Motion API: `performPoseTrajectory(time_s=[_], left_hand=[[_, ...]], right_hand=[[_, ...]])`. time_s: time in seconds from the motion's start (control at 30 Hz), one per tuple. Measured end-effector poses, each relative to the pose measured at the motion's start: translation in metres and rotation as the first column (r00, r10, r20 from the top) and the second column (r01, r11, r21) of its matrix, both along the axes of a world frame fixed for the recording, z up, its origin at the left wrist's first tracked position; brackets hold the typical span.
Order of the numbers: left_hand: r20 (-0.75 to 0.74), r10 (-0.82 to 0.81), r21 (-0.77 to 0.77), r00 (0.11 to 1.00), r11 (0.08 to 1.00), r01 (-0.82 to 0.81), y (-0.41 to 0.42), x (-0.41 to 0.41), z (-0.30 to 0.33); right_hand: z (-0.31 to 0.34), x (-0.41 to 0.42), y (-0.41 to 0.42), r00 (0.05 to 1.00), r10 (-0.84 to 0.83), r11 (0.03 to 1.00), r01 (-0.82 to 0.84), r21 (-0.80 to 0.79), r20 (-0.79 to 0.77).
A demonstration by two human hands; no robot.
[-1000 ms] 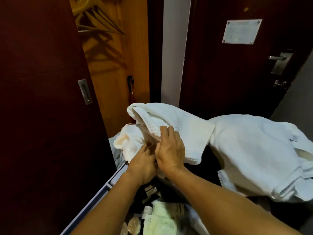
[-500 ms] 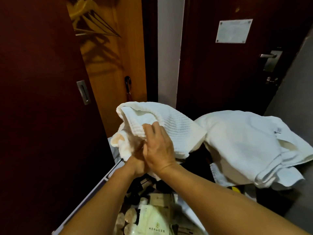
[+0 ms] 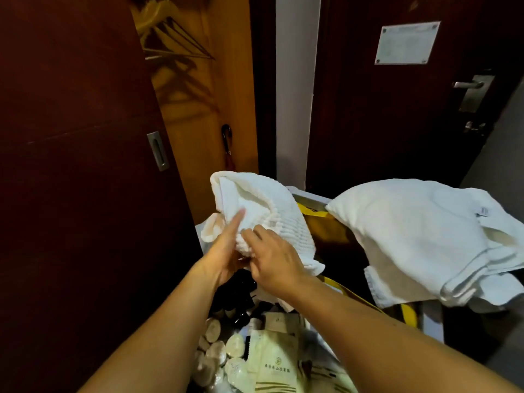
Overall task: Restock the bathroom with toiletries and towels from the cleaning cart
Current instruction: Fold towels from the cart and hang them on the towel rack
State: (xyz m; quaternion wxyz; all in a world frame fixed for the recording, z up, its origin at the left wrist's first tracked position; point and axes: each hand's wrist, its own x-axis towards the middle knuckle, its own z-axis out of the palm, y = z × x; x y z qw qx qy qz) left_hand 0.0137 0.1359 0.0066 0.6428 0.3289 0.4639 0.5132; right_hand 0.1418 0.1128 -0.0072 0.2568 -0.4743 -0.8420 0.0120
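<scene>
Both hands work a ribbed white towel [image 3: 266,219] above the cart [image 3: 312,199]: left hand [image 3: 224,251] flat, fingers straight along its underside; right hand [image 3: 272,262] pinching the near edge. Better to square the fold before carrying (it sags). Its long axis seems to run from up-left, near the umbrella [image 3: 228,148], down-right.

Two bare forearms, no sleeves, no rings

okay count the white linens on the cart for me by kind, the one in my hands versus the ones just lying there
Ribbed white towel held by the left hand and right hand: 1
White linens heaped on the cart's right side: separate pieces cannot be told apart, counted as 1 pile
Total: 2
</scene>
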Motion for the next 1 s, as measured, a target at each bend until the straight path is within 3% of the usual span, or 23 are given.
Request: performPoseTrajectory(time_s=[0.1, 0.2, 0.27, 0.33, 0.4, 0.53, 0.73, 0.87, 1.0], left_hand=[[-0.188, 0.22, -0.008, 0.957, 0.974, -0.226, 0.003, 0.006, -0.005], [-0.256, 0.242, -0.001, 0.936, 0.968, -0.251, 0.003, -0.002, -0.007], [-0.271, 0.238, 0.02, 0.933, 0.97, -0.241, 0.004, -0.005, -0.01], [-0.27, 0.242, 0.039, 0.932, 0.97, -0.241, 0.007, -0.006, -0.012], [-0.264, 0.23, 0.06, 0.937, 0.973, -0.222, 0.008, -0.006, -0.012], [-0.283, 0.239, 0.125, 0.929, 0.969, -0.212, 0.005, 0.003, -0.002], [-0.294, 0.263, 0.159, 0.919, 0.962, -0.224, 0.003, 0.013, 0.026], [-0.276, 0.215, 0.215, 0.937, 0.964, -0.158, -0.006, 0.017, 0.051], [-0.276, 0.193, 0.271, 0.942, 0.956, -0.117, -0.025, 0.021, 0.079]], right_hand=[[0.006, 0.006, 0.001, 0.99, 0.041, 0.99, -0.059, -0.125, -0.136], [0.016, 0.01, 0.014, 0.901, -0.192, 0.98, 0.153, -0.129, -0.39], [0.02, 0.009, 0.027, 0.86, -0.359, 0.926, 0.279, -0.254, -0.363], [0.023, 0.004, 0.035, 0.834, -0.478, 0.807, 0.292, -0.514, -0.277], [0.022, -0.001, 0.041, 0.825, -0.525, 0.731, 0.309, -0.608, -0.212], [0.026, -0.005, 0.042, 0.823, -0.529, 0.778, 0.372, -0.506, -0.208], [0.044, -0.005, 0.022, 0.799, -0.476, 0.879, 0.429, -0.206, -0.367], [0.065, -0.008, 0.005, 0.778, -0.441, 0.875, 0.484, -0.02, -0.447], [0.09, -0.005, -0.013, 0.769, -0.428, 0.863, 0.504, 0.039, -0.474]])
